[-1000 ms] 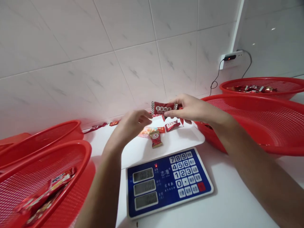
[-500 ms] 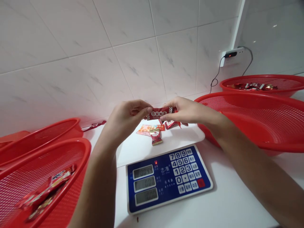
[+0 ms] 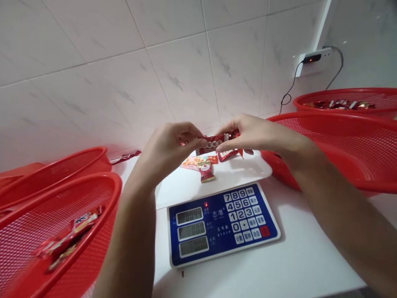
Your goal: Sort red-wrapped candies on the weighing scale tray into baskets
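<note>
A red wrapped candy (image 3: 212, 145) with white lettering is stretched level between my two hands, above the white pan (image 3: 242, 176) of a digital scale. My left hand (image 3: 178, 142) pinches its left end between thumb and fingers. At the other end my right hand (image 3: 242, 134) grips it the same way. Below, on the pan, lie a small red and gold candy packet (image 3: 206, 171), a pale orange packet (image 3: 190, 162) and a red packet (image 3: 228, 155) partly covered by my right hand. The scale's blue keypad panel (image 3: 217, 225) faces me, its display lit.
Red mesh baskets stand on both sides. The near left basket (image 3: 116, 186) holds several red packets (image 3: 71, 231); a large basket (image 3: 325, 120) is at right, with another basket (image 3: 341, 91) of candies behind it. A tiled wall (image 3: 173, 78) with a socket strip (image 3: 316, 62) closes the back.
The view has shifted slightly, so the scale and baskets sit a little higher and further right. Both hands still grip the red candy, with the left fingers covering more of its lettering.
</note>
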A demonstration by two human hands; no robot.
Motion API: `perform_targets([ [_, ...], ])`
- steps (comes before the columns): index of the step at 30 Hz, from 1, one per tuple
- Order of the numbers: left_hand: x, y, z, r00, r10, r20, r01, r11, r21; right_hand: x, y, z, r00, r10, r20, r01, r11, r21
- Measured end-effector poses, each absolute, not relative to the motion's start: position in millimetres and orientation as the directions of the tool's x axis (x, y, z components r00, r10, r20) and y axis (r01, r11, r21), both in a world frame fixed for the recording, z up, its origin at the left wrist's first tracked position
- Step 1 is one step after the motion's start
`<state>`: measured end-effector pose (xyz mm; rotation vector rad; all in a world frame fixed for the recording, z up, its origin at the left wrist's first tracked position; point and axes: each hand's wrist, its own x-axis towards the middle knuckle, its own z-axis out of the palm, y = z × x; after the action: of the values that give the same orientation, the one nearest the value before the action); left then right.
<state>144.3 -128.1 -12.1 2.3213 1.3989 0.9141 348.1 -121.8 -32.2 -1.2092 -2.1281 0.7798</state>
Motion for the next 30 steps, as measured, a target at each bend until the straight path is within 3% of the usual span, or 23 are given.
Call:
perform_targets([
  [7,150.1,-119.1,-26.2,0.38,0.883,0.274,0.811,-0.461,0.361,362.5,-126.4,-21.6,-0.271,0.919,0.286,0.598,0.393,-0.698],
  [13,154.1,-105.6,-39.0,0.466,0.878,0.109,0.799,-0.471,0.374,359.4,-124.1,-23.8,-0.285,0.888,0.361,0.471,0.458,-0.754],
  [16,147.6,-106.7,-32.8,0.423,0.87,0.253,0.741,-0.493,0.457,351.0,-125.6,-26.2,-0.295,0.876,0.38,0.393,0.474,-0.788],
  [20,142.3,-119.8,-19.3,0.347,0.79,0.505,0.538,-0.609,0.583,339.9,-133.9,-23.0,-0.279,0.889,0.362,0.245,0.431,-0.869],
  [26,146.1,-137.0,-13.3,0.378,0.523,0.764,0.444,-0.826,0.346,340.7,-134.6,-21.1,-0.37,0.849,0.378,-0.006,0.405,-0.914],
  [30,146.9,-138.4,-13.3,0.343,0.518,0.784,0.471,-0.817,0.334,342.6,-131.1,-24.3,-0.426,0.823,0.375,-0.023,0.404,-0.914],
])
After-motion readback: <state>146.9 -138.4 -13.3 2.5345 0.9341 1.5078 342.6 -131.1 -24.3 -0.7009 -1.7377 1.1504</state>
